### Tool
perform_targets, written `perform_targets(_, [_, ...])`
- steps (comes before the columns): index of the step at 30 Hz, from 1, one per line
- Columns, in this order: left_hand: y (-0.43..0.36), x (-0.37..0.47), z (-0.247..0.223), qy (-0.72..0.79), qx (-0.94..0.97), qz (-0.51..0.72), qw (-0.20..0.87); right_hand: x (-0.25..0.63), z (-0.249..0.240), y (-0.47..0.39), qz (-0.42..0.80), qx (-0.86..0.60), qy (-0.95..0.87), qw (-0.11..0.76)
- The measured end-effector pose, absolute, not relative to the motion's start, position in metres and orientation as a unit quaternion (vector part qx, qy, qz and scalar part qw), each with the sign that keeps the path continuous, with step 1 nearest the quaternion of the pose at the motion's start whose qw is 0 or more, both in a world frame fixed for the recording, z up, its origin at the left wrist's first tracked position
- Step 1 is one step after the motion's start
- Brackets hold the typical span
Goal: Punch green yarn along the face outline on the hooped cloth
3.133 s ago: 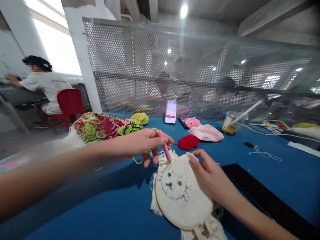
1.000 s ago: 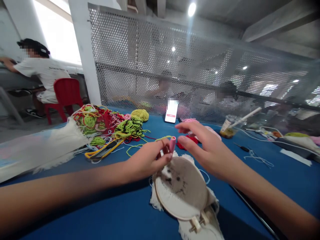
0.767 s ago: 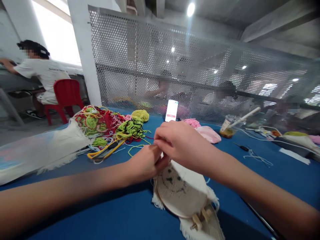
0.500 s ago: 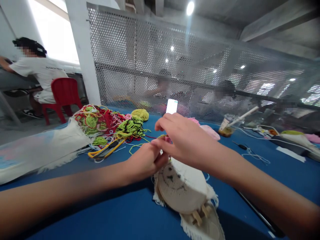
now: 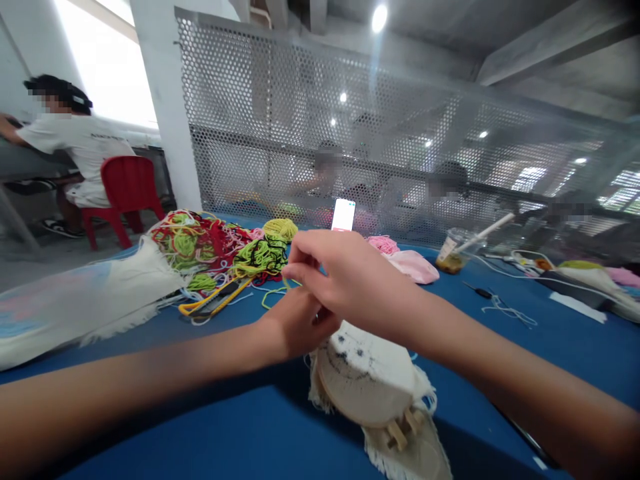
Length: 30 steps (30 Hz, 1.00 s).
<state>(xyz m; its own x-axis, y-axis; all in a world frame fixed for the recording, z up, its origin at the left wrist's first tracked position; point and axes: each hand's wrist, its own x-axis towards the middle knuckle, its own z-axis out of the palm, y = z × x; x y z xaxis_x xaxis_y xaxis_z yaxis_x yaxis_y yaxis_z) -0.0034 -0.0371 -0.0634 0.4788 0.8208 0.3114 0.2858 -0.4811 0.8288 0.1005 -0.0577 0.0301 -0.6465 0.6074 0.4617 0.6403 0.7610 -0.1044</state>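
A round wooden embroidery hoop (image 5: 345,403) with cream cloth (image 5: 385,363) stretched in it lies tilted in front of me. Dark marks are drawn on the cloth, and its frayed edges hang out around the frame. My left hand (image 5: 295,323) is closed at the hoop's far edge, its fingertips largely hidden. Crossing over it, my right hand (image 5: 345,273) has thumb and forefinger pinched together, pointing left. What either hand holds is too small or hidden to make out. Green yarn (image 5: 267,297) lies on the table just left of the pinch.
Tangled yarn (image 5: 200,243), a yellow utility knife (image 5: 217,300) and fringed cloth (image 5: 100,300) lie left. A lit phone (image 5: 344,215) stands ahead against a perforated metal screen (image 5: 300,107). Pink yarn (image 5: 383,245), a drink cup (image 5: 453,252) and a dark-handled tool (image 5: 483,292) lie right.
My right hand has moved left and turned over my left hand, which it now covers more. More pink yarn shows behind it. The hoop has barely shifted.
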Motion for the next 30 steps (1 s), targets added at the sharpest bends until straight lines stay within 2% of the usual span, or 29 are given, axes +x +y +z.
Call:
perform_targets(6, [-0.044,-0.011,-0.057,0.354,0.842,0.371,0.169,0.102,0.034,-0.057,0.025,-0.331,-0.885,0.327])
perform_targets(15, [-0.049,-0.02,-0.057,0.338,0.865,0.363,0.079,0.093,0.036,-0.056,0.011,-0.295,-0.898,0.328])
perform_targets(21, [-0.054,-0.02,-0.05,0.351,0.881,0.31,0.071,0.08,0.043,-0.062,0.007,-0.281,-0.909,0.307])
perform_targets(30, [-0.062,-0.025,-0.043,0.372,0.858,0.318,0.153,0.073,0.044,-0.066,-0.01,-0.264,-0.917,0.298])
